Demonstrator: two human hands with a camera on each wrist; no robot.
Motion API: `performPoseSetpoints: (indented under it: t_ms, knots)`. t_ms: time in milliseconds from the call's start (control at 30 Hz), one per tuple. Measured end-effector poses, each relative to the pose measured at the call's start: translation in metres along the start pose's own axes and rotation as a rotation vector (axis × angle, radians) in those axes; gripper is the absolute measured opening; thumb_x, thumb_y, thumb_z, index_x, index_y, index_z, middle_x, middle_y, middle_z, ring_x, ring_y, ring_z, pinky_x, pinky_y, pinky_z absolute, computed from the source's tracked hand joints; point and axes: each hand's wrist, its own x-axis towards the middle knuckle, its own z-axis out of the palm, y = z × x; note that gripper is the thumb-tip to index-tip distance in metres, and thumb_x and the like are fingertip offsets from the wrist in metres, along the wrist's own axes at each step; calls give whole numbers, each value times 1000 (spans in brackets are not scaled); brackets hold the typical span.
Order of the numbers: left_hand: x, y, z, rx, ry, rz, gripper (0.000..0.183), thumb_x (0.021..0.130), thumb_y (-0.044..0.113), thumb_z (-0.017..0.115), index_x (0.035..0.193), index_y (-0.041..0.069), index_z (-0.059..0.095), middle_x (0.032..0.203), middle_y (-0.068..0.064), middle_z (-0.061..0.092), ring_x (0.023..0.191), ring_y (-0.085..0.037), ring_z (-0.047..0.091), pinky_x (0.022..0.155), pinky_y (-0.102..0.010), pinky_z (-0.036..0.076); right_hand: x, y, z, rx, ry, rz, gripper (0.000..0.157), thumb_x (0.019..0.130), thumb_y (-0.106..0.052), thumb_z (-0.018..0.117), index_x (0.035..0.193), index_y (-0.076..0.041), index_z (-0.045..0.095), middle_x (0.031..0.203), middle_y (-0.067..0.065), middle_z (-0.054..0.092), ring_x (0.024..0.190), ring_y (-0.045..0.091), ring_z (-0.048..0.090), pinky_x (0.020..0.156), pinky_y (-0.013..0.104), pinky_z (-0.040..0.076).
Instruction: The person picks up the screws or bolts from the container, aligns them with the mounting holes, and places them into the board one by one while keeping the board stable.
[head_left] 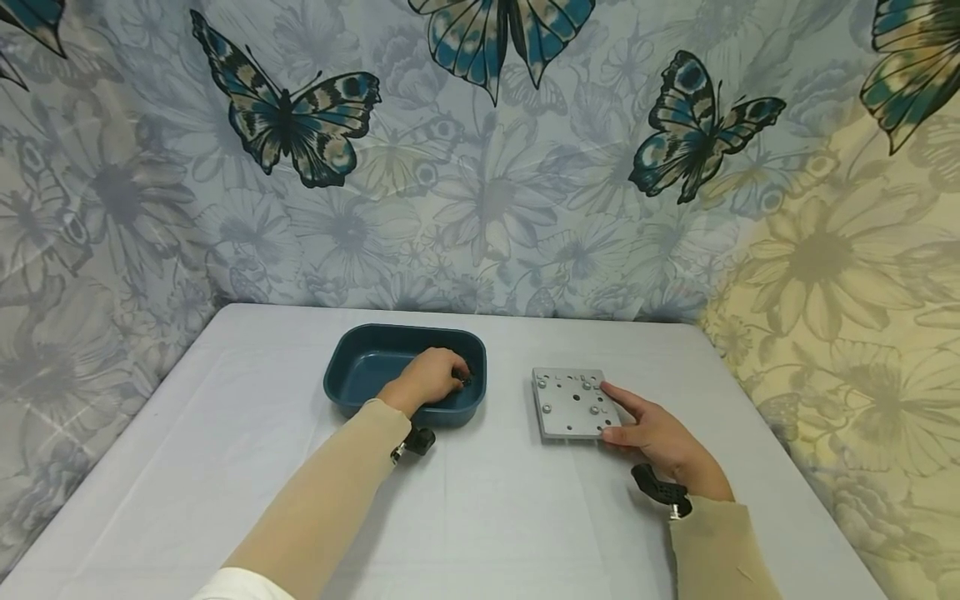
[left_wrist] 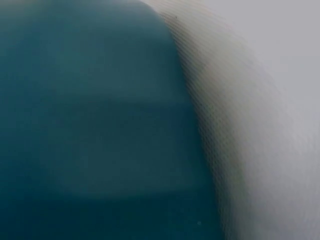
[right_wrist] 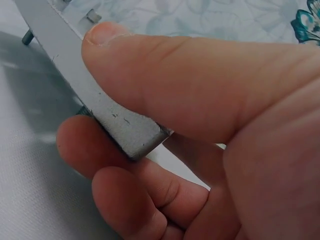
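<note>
1. Fingers of the right hand grasp the right edge of a silver-grey, square, scuffed metal plate over a white cloth-covered table.
2. On the plate I count four round metal bolt heads; other holes are bare, so I judge the work partway.
3. Left of the plate, the left hand is inside a smooth, teal, rounded-rectangular tray; from here I can't tell whether its fingers grip anything.

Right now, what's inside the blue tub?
Inside the blue tub are the person's left hand and a small dark thing at its fingertips. Whatever lies under the hand is covered, so I can't tell.
</note>
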Motion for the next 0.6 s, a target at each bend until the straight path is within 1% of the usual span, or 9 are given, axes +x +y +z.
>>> performPoseSetpoints:
  t_ms: [100, 200, 267, 367, 500, 600]
  knots:
    - [0, 1, 0, 26, -2, 6, 18, 93, 16, 73, 111, 16, 76, 116, -1, 68, 112, -21, 61, 95, -38, 49, 1, 0, 1, -16, 3, -4, 96, 80, -17, 86, 158, -14, 31, 144, 20, 45, 108, 21, 55, 79, 26, 53]
    - [-1, 3, 0, 46, -15, 25, 14, 94, 14, 71, 107, 16, 76, 112, -1, 68, 103, -19, 62, 89, -37, 51, 2, -1, 3, -33, 3, -3, 97, 79, -19, 86, 158, -14, 31, 143, 20, 46, 107, 22, 55, 78, 27, 53]
    - [-1, 5, -1, 53, -28, 38, 12, 94, 12, 69, 104, 16, 75, 110, -1, 67, 96, -18, 61, 85, -37, 52, 2, -2, 4, -32, 4, 0, 97, 79, -19, 87, 158, -15, 31, 141, 20, 48, 105, 22, 56, 76, 28, 53]
    - [-2, 7, -2, 58, -40, 48, 13, 95, 10, 66, 102, 15, 74, 106, -1, 67, 90, -16, 59, 81, -35, 52, 2, -3, 5, -34, 7, 0, 97, 79, -19, 87, 158, -14, 31, 142, 20, 48, 105, 23, 56, 76, 29, 54]
    - [-2, 7, -1, 52, -38, 57, 14, 94, 8, 64, 102, 15, 73, 105, 0, 67, 90, -16, 59, 81, -35, 52, 2, -2, 6, -38, 14, -5, 97, 78, -18, 87, 158, -14, 32, 144, 19, 46, 104, 22, 57, 75, 29, 54]
    - [-2, 4, -3, -1, -36, 69, 17, 95, 8, 64, 108, 15, 73, 108, -1, 68, 95, -17, 62, 84, -36, 52, 2, -2, 5, -30, 9, -3, 96, 79, -18, 86, 158, -15, 31, 142, 20, 48, 99, 22, 59, 73, 29, 54]
